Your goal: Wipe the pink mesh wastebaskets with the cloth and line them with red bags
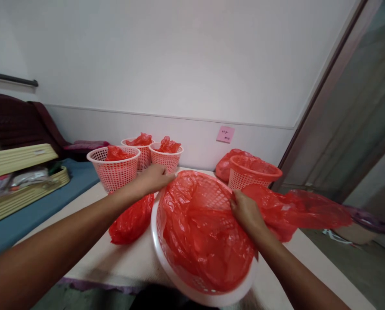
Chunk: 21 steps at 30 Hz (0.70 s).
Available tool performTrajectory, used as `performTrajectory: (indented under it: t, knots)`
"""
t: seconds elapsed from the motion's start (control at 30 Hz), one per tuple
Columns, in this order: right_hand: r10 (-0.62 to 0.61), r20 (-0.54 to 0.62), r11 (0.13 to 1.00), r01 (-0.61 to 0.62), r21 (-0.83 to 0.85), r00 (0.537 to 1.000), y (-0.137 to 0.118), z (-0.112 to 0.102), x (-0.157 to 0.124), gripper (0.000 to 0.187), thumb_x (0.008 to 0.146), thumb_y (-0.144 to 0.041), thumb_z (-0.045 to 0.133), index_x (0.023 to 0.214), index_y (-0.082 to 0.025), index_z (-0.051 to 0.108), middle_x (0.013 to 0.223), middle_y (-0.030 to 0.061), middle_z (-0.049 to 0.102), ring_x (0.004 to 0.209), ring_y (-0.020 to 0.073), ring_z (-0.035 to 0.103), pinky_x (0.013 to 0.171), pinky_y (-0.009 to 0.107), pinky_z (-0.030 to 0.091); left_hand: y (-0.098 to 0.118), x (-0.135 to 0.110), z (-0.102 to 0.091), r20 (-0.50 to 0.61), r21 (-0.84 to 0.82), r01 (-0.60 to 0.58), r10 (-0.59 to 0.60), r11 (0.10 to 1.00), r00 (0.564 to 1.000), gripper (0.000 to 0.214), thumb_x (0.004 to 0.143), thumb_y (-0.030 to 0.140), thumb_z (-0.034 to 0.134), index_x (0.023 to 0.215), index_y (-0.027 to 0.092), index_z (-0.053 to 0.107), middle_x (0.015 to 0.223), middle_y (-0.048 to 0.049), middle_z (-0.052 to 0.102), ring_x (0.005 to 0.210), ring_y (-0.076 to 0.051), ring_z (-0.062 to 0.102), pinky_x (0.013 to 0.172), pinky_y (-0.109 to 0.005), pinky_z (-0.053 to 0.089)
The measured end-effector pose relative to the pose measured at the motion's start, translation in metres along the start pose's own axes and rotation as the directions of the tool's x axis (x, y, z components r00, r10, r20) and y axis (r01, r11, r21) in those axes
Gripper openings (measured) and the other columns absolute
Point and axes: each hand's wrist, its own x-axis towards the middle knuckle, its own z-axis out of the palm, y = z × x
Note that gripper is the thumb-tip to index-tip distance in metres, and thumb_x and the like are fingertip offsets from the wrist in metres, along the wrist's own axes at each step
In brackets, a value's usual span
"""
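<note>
Tilted toward me at the table's front is a pinkish-white perforated plastic basket. A thin red plastic bag lines its inside, and part of the bag spills over the right side. My left hand is closed on the bag's edge at the far left of the rim; its fingertips are partly hidden. On the right, my right hand grips the bag at the rim, fingers wrapped over it. A bunched red bag lies on the table beneath my left forearm.
Pink perforated baskets with red bags stand at the back left. Behind my right hand is a basket with red plastic over its rim. A pink note is on the wall. Yellow cases lie at the left.
</note>
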Motion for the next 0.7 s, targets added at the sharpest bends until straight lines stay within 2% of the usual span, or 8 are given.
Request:
performTrajectory:
  t: [0.13,0.23,0.3,0.37,0.43,0.53,0.63,0.7]
  knots:
    - [0.005,0.002,1.000,-0.005,0.001,1.000,-0.001,0.001,0.000,0.015,0.090,-0.018,0.044,0.096,-0.016,0.058,0.094,0.0131,0.070,0.084,0.0220,0.065,0.067,0.028,0.036,0.006,-0.033,-0.005,0.141,0.083,-0.002,-0.010,0.997,0.990,0.031,0.070,0.046,0.068,0.059,0.019,0.058,0.050,-0.0018,0.061,0.041,-0.014,0.052,0.043,-0.025,0.030]
    - [0.001,0.005,1.000,-0.001,0.004,1.000,-0.005,-0.001,0.000,0.016,0.090,-0.019,0.043,0.095,-0.016,0.058,0.092,0.0131,0.070,0.083,0.0222,0.065,0.067,0.028,0.036,0.008,-0.049,0.006,0.233,0.069,0.028,-0.044,0.997,0.972,0.032,0.072,0.048,0.063,0.082,0.018,0.063,0.060,-0.0047,0.068,0.038,-0.016,0.056,0.039,-0.025,0.033]
    - [0.000,0.005,1.000,0.000,0.003,1.000,-0.008,-0.003,-0.001,0.017,0.091,-0.020,0.042,0.096,-0.015,0.058,0.092,0.0130,0.070,0.083,0.0222,0.065,0.067,0.028,0.037,0.007,-0.052,0.016,0.242,0.043,0.031,-0.040,0.999,0.969,0.043,0.074,0.046,0.061,0.105,0.017,0.058,0.068,-0.0051,0.070,0.043,-0.018,0.061,0.039,-0.026,0.037]
    - [0.007,0.006,1.000,-0.007,0.000,1.000,-0.010,-0.004,-0.002,0.018,0.090,-0.020,0.043,0.098,-0.015,0.058,0.092,0.0128,0.070,0.083,0.0219,0.065,0.068,0.028,0.037,0.005,-0.052,0.024,0.210,0.015,0.009,-0.012,1.000,0.978,0.053,0.077,0.044,0.058,0.122,0.017,0.050,0.073,-0.0040,0.068,0.052,-0.019,0.065,0.043,-0.025,0.041]
    - [0.013,0.009,1.000,-0.013,-0.003,1.000,-0.011,-0.005,-0.003,0.018,0.090,-0.020,0.044,0.100,-0.015,0.058,0.092,0.0125,0.070,0.085,0.0215,0.065,0.068,0.027,0.038,0.004,-0.049,0.028,0.167,-0.001,-0.015,0.015,1.000,0.986,0.053,0.080,0.043,0.054,0.126,0.017,0.047,0.073,-0.0026,0.066,0.055,-0.019,0.066,0.046,-0.025,0.043]
    - [0.014,0.016,1.000,-0.014,-0.007,1.000,-0.011,-0.006,-0.004,0.017,0.090,-0.019,0.044,0.100,-0.015,0.058,0.093,0.0126,0.071,0.085,0.0215,0.065,0.068,0.027,0.038,0.005,-0.044,0.027,0.075,0.023,-0.049,0.047,0.999,0.996,0.048,0.082,0.047,0.051,0.121,0.019,0.052,0.078,-0.0047,0.066,0.061,-0.020,0.066,0.053,-0.028,0.044]
    - [0.015,0.019,1.000,-0.015,-0.010,1.000,-0.012,-0.007,-0.004,0.017,0.091,-0.019,0.044,0.099,-0.015,0.058,0.092,0.0130,0.070,0.083,0.0223,0.066,0.067,0.028,0.038,0.007,-0.035,0.028,-0.057,0.092,-0.071,0.077,0.993,0.995,0.050,0.077,0.053,0.057,0.113,0.017,0.054,0.094,-0.0132,0.067,0.084,-0.029,0.065,0.064,-0.033,0.044]
    - [0.009,0.019,1.000,-0.009,-0.009,1.000,-0.014,-0.008,-0.003,0.018,0.091,-0.019,0.044,0.099,-0.015,0.058,0.091,0.0130,0.070,0.082,0.0230,0.066,0.066,0.029,0.037,0.007,-0.029,0.031,-0.110,0.126,-0.084,0.098,0.988,0.989,0.048,0.073,0.048,0.063,0.108,0.016,0.055,0.100,-0.0174,0.067,0.094,-0.034,0.062,0.069,-0.036,0.043]
